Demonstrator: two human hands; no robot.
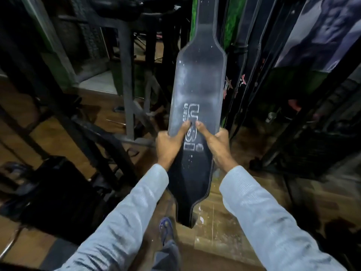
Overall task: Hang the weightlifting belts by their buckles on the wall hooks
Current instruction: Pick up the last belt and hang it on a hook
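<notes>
While gripped at both edges of its wide back panel, a black leather weightlifting belt hanging upright in the middle of the view, top end running out of frame above, narrow tail reaching down near the floor. Left hand wrapped round the left edge, thumb laid across the dusty face beside the worn pale lettering; right hand doing the same on the right edge, thumb tip almost meeting the other; fingers of both curled behind the leather and hidden there. Pale blue ribbed sleeves down to the wrists. Just right of the held belt, more dark belts hanging close side by side, one showing red and white star marks, crowding that side. Behind and left, a grey metal machine frame with crossbars and upright posts, standing near the belt's left edge. Lower left, a black bag-like shape on the ground, too blurred to name for sure. Underfoot, a brown wood-pattern floor with pale scuffs, and a blue sandal directly below the belt's tail. Far right, a dim poster or picture panel, partly cut off. Buckle and hook not visible.
</notes>
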